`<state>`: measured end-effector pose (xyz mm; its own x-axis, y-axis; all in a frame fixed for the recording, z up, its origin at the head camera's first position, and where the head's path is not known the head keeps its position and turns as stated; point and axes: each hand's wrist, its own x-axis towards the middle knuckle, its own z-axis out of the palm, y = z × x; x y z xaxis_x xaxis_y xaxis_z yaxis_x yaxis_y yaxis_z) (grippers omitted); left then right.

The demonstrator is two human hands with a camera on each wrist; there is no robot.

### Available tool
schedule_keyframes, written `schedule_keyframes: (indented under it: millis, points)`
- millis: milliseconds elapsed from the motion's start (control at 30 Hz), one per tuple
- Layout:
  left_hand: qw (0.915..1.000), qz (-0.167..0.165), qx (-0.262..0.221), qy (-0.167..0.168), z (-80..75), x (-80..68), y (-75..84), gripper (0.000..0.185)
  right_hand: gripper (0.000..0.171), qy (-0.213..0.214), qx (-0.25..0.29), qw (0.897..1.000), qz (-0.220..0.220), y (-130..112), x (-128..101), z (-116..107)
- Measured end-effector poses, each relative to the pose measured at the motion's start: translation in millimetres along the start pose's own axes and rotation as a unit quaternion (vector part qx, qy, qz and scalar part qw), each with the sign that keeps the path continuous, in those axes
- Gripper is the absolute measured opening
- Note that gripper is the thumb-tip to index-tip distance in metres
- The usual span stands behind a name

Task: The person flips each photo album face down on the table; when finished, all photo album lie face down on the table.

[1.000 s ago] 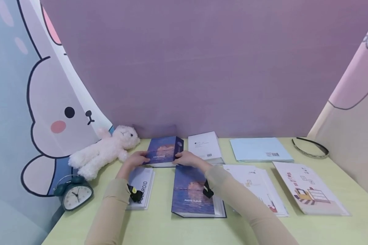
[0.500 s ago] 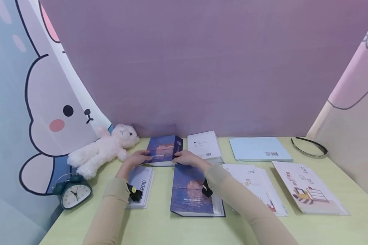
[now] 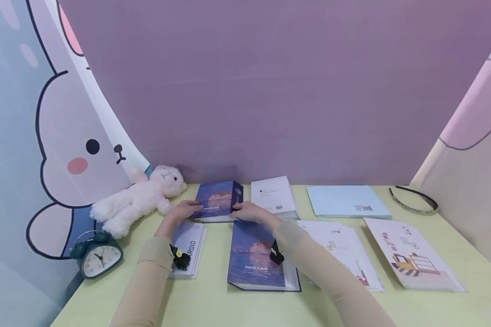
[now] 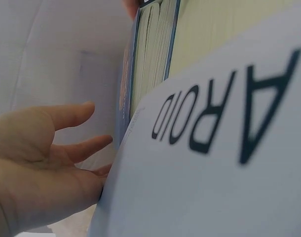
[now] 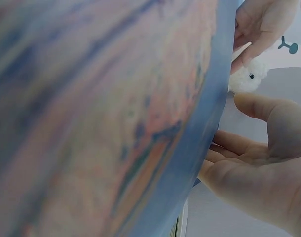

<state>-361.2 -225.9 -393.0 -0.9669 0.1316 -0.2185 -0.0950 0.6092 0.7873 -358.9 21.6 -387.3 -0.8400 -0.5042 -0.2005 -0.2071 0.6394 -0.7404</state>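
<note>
little has moved since the earlier frames: both hands stay on the small album at the far middle of the counter, which has kept its place; only the view has shifted a touch; the left hand lies against the album's left side, its fingers loosely spread and fairly straight in the left wrist view, thumb side toward the cover; the right hand lies against its right end, fingers relaxed and reaching under the blue edge, thumb above it; whether either hand truly grips the album cannot be told; it stands tilted, front cover facing the person, between the plush on its left and a white book just beside it on the right; near the left forearm lies a white polaroid book, and in front of the right forearm a big album lying flat; a clock stands at the near left edge; a pale blue folder, printed sheets and a hairband lie to the right.
</note>
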Motion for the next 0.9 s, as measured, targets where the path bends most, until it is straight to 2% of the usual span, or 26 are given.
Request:
schedule_keyframes:
  millis: [133,267,433,500,633,800,900]
  points:
    - [0.9998,0.009,-0.016,0.006,2.1,-1.1,2.1,0.055,0.054,0.006,0.004,1.0,-0.006,0.5,0.1,-0.2]
    - [0.999,0.031,-0.028,0.017,3.9,-1.1,4.5,0.054,0.052,0.026,-0.003,0.999,-0.03,-2.5,-3.1,-2.1]
    - [0.9942,0.089,-0.034,0.049,3.9,-0.2,10.1,0.05,0.047,0.054,-0.002,0.996,-0.068,-10.7,-12.6,-9.9]
    - [0.9912,0.115,-0.042,0.049,4.0,-2.8,15.0,0.049,0.045,0.061,-0.004,0.995,-0.082,-13.2,-17.8,-15.4]
    - [0.9842,0.161,-0.064,0.036,8.0,-13.3,34.7,0.051,0.043,0.083,-0.033,0.989,-0.117,-16.5,-32.0,-32.1]
    - [0.967,0.225,-0.117,0.017,21.7,-25.6,65.9,0.046,0.042,0.111,-0.068,0.98,-0.15,-13.1,-59.7,-56.9]
    - [0.9609,0.25,-0.118,0.005,31.7,-32.5,83.7,0.043,0.043,0.125,-0.08,0.975,-0.167,-5.4,-79.0,-70.6]
